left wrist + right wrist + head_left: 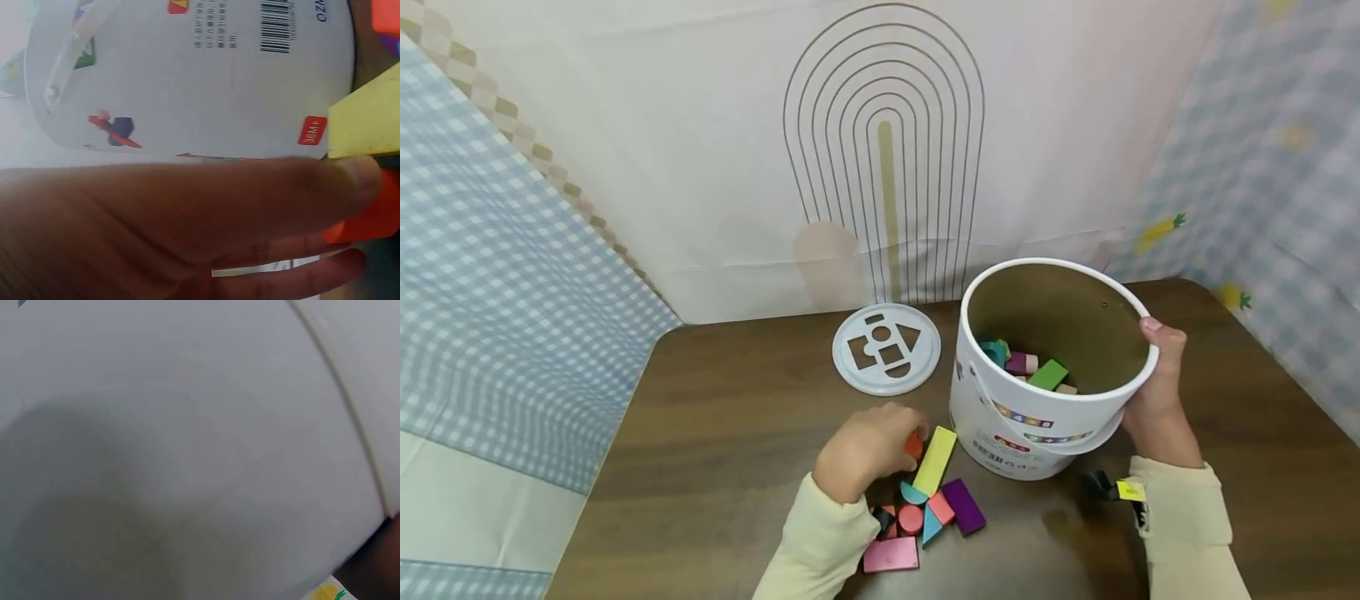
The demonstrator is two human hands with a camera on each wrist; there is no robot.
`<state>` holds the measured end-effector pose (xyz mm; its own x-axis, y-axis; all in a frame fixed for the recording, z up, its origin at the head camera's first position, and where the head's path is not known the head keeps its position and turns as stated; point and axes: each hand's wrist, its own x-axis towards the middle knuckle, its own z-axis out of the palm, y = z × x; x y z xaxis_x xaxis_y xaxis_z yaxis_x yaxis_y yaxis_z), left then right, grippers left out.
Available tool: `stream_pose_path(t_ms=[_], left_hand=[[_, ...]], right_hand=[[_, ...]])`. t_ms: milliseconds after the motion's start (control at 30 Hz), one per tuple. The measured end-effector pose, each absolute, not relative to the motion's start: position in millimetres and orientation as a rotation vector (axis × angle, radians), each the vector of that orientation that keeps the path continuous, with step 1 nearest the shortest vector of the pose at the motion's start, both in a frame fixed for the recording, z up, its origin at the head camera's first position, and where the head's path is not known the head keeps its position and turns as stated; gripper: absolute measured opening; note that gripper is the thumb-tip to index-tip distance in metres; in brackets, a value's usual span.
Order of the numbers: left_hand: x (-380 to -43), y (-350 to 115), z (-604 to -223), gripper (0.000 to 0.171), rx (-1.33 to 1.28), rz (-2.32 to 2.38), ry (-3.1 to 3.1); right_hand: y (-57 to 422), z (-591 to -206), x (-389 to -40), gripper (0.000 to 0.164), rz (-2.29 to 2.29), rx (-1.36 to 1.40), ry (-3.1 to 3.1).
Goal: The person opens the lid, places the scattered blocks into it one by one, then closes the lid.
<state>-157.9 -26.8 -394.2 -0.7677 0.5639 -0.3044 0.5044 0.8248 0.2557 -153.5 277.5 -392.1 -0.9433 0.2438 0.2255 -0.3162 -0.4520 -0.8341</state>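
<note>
My left hand (pixel 871 446) pinches an orange block (pixel 913 446) between thumb and fingers, beside a long yellow block (pixel 936 461). In the left wrist view the thumb lies against the orange block (pixel 369 215), right by the yellow block's end. My right hand (pixel 1161 396) grips the right side of a white bucket (pixel 1000 446), thumb over its rim. Inside the bucket lie several blocks, among them a green block (pixel 1048 375). The right wrist view is filled by the bucket's white wall (pixel 206 437).
Near the left forearm lie a purple block (pixel 963 507), a pink block (pixel 891 554), a round red block (pixel 911 520), a blue triangle (pixel 931 525) and a teal half-round block (pixel 913 493). A white lid (pixel 842 367) with shaped holes lies behind, near the cloth backdrop (pixel 722 208).
</note>
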Motion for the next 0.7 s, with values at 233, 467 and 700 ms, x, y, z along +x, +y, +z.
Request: stream_pose_path(t_ms=[233, 467, 700], left_hand=[[-160, -27, -409, 0.02, 0.783, 0.236, 2.644], [-165, -28, -415, 0.021, 0.787, 0.248, 2.631], [-176, -38, -410, 0.013, 0.852, 0.311, 2.635]], right_hand=[[279, -400, -158, 0.044, 2.514, 0.159, -1.265], [278, -397, -159, 0.044, 2.51, 0.136, -1.265], [279, -396, -163, 0.047, 2.57, 0.184, -1.169]])
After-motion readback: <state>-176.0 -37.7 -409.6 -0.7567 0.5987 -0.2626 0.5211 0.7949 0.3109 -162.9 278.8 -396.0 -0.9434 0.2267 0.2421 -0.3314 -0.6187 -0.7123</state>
